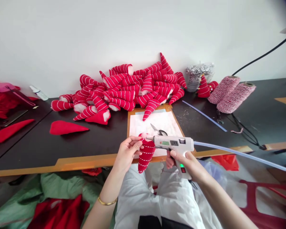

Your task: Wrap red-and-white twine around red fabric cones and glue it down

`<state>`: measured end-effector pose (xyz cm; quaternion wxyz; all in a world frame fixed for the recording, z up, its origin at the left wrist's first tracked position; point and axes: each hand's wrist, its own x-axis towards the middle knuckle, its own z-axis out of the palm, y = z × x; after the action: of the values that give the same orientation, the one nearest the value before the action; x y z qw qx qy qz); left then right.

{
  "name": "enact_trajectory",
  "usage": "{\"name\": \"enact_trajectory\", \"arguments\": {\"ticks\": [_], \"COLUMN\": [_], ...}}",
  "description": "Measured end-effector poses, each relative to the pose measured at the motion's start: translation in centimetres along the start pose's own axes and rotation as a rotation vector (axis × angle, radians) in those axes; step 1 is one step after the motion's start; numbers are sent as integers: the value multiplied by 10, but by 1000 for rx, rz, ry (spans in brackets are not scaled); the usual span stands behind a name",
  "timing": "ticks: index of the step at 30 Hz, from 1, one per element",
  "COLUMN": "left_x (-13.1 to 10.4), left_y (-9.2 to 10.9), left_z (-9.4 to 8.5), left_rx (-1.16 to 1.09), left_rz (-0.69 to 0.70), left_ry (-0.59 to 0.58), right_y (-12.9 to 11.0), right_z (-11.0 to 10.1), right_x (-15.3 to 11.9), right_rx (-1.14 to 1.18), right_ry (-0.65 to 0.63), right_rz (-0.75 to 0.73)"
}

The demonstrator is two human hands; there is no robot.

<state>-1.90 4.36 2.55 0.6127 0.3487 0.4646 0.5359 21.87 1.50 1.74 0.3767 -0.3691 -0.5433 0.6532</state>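
My left hand (129, 151) pinches the upper edge of a red stuffed cone (146, 156) with white stitched stripes, its tip pointing down and white filling showing at the top. My right hand (181, 160) is wrapped round the grip of a white glue gun (173, 142), whose nozzle points left at the cone's upper rim near my left fingertips. A long translucent glue stick (240, 154) sticks out of the gun's back. Behind the cone, small scissors (160, 131) lie on a white sheet (168, 122).
Against the wall, a large pile of striped red cones (124, 89) covers the dark table (114, 133). A plain red cone (68, 127) lies left. On the right are two red-and-white twine spools (235, 97), a spare glue stick (205, 116) and a tinsel-filled tub (193, 81).
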Motion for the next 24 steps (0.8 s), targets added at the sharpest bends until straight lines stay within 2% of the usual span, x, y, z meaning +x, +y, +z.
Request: {"name": "enact_trajectory", "arguments": {"ticks": [24], "left_x": [-1], "left_y": [-1], "left_z": [1], "left_rx": [-13], "left_rz": [10], "left_ry": [-24], "right_y": [1], "right_z": [3], "right_x": [-1], "right_rx": [174], "right_ry": [-50], "right_rz": [61]}}
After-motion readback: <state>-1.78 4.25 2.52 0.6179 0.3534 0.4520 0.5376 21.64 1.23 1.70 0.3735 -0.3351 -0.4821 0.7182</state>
